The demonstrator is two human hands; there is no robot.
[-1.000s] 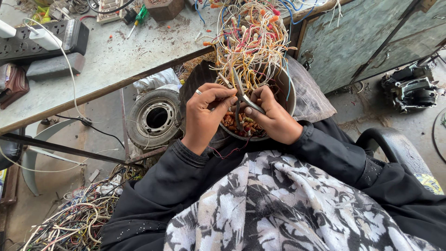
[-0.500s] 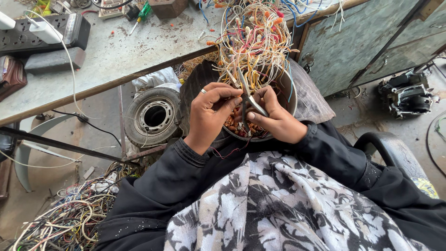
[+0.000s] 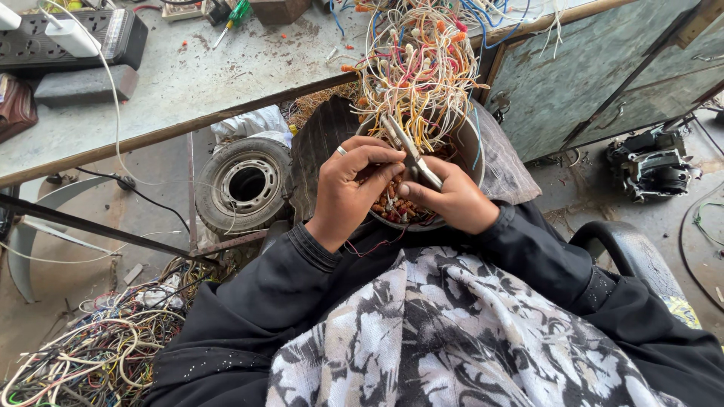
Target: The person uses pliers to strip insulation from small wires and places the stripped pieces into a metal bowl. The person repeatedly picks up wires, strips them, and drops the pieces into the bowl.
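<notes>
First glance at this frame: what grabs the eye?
The tangle of coloured wires spilling from a round metal bowl at top centre. Just below it, the left hand and right hand meet over the bowl, the right gripping metal pliers that point up into the wires. At lower left a second heap of wires lies on the floor, with a small tyre above it.

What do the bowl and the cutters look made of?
Bowl: probably metal, with a dull grey, worn rim. Cutters, held in the right hand: bare steel by the look, with pale silvery handles and no coloured grips.
</notes>
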